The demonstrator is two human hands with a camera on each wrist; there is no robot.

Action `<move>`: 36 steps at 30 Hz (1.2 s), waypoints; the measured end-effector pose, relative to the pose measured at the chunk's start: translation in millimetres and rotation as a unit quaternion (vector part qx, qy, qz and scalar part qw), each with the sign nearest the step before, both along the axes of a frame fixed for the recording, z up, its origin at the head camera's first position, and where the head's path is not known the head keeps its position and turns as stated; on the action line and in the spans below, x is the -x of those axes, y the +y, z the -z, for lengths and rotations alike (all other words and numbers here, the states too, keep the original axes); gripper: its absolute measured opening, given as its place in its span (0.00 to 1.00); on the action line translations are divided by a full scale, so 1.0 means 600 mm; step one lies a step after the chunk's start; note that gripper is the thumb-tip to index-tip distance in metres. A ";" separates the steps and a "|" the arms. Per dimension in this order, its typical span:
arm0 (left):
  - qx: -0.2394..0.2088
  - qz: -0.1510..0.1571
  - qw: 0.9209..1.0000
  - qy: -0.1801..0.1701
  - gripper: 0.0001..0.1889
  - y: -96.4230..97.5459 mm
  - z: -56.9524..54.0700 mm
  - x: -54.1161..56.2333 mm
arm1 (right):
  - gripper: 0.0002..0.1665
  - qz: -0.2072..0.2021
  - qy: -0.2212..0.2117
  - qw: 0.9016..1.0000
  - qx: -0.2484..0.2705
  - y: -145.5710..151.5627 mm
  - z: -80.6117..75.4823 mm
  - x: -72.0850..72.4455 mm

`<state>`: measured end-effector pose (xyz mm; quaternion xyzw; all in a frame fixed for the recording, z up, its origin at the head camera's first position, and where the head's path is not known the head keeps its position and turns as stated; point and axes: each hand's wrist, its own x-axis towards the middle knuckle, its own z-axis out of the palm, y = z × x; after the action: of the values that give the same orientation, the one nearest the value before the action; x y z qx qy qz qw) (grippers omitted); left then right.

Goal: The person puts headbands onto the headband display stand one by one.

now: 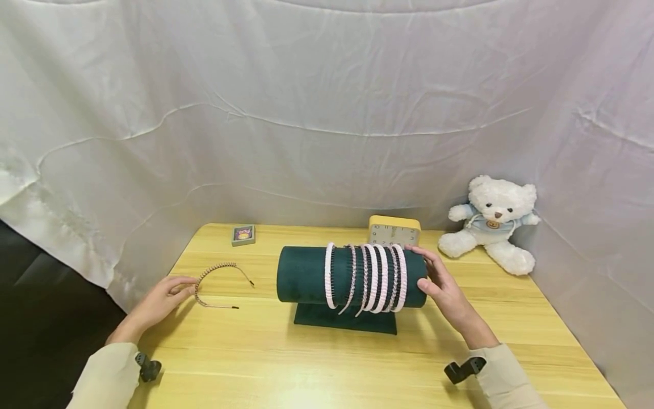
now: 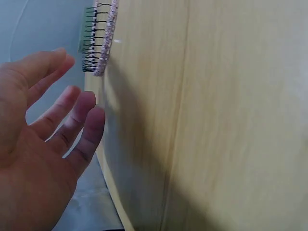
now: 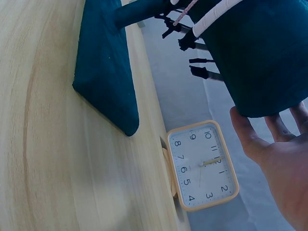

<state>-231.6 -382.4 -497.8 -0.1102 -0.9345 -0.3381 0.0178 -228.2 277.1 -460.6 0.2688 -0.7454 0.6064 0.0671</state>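
On the left of the table, a thin beaded headband (image 1: 208, 274) with dark tips lies in a curve. My left hand (image 1: 166, 298) is beside its rounded side, fingertips right at the band in the head view. From the left wrist, that hand (image 2: 53, 125) has its fingers loosely bent with nothing between them, close to the headband's comb teeth (image 2: 98, 41). A dark green velvet headband stand (image 1: 304, 275) holds several pink and white headbands (image 1: 329, 278) on its roll. My right hand (image 1: 443, 292) holds the roll's right end, thumb in front and fingers over the top edge.
Behind the roll stands a yellow-framed clock (image 1: 394, 227). A white teddy bear (image 1: 498, 221) in a light blue top sits at the back right. Near the back left edge lies a small grey box (image 1: 243, 234). Pale curtains (image 1: 327, 113) hang around the wooden table (image 1: 255, 363).
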 end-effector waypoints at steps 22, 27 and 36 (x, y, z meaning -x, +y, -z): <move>-0.001 -0.005 0.999 -0.046 0.23 0.010 0.006 0.007 | 0.36 -0.002 0.008 1.000 0.004 -0.003 -0.001 0.001; 0.010 -0.008 0.999 -0.049 0.25 0.018 0.008 0.013 | 0.36 -0.002 0.011 1.000 0.008 -0.002 0.000 0.000; 0.035 -0.023 0.998 -0.053 0.26 0.033 0.007 0.017 | 0.35 -0.002 0.005 1.000 0.007 -0.002 0.000 -0.001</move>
<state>-241.8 -362.7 -502.1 -0.0714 -0.9477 -0.3096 -0.0282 -227.6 276.2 -460.6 0.2727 -0.7405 0.6100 0.0716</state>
